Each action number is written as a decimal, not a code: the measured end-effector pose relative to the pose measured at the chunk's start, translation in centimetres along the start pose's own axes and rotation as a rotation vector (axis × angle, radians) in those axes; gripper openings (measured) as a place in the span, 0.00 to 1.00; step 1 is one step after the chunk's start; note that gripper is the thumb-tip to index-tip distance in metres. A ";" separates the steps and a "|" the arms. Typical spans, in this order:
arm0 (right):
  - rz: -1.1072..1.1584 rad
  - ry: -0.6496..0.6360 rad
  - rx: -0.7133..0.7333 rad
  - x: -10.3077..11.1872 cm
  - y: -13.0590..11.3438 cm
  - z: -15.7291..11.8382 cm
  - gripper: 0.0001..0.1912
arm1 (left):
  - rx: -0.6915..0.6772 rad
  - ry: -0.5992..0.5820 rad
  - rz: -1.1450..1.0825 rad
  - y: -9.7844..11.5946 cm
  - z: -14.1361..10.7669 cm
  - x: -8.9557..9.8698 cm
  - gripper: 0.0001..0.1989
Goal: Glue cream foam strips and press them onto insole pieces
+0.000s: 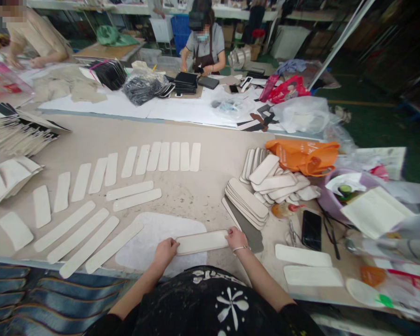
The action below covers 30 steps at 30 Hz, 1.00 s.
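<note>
A long cream strip-shaped panel (202, 241) with rounded corners and a darker edge lies level between my two hands, close in front of my body. My left hand (165, 252) pinches its left end, and my right hand (236, 239) pinches the right end. Beneath and left of it is a white sheet (154, 233) on the table. Just beyond my right hand stands a fanned stack of similar panels (247, 203), beside a grey flat piece (252, 235). Several loose cream strips (82, 235) lie spread out to the left.
An orange bag (304, 156), a purple basin (331, 196), a black phone (311, 230) and scissors (293, 233) crowd the right side. Bundled pieces (17, 133) sit at the far left. Across the table a person in an apron (206, 51) handles black items.
</note>
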State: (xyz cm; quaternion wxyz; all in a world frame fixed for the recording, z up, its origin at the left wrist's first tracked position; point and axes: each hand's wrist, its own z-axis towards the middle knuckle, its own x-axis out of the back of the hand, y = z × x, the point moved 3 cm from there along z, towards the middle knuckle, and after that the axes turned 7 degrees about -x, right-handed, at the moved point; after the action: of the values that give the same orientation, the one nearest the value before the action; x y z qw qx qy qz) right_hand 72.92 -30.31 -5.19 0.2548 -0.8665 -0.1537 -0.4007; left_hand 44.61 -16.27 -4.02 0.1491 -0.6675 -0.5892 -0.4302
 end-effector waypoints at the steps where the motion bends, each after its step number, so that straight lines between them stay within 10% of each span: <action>1: -0.001 -0.001 0.000 0.0 0.0 0.0 0.06 | 0.004 -0.001 0.002 0.0 0.0 0.0 0.11; 22: -0.053 0.064 0.086 0.9 0.8 -0.6 0.10 | 0.003 -0.006 0.053 0.9 -0.2 0.6 0.11; 30: -0.074 0.014 0.711 -2.9 -4.1 -5.5 0.25 | -0.003 -0.017 0.076 0.9 -0.1 0.3 0.12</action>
State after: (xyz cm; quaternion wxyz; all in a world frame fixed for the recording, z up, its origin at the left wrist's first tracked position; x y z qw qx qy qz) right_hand 65.77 -30.18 -3.07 0.5269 -0.7147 -0.3132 -0.3370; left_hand 45.37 -16.31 -3.46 0.1596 -0.6933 -0.5640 -0.4193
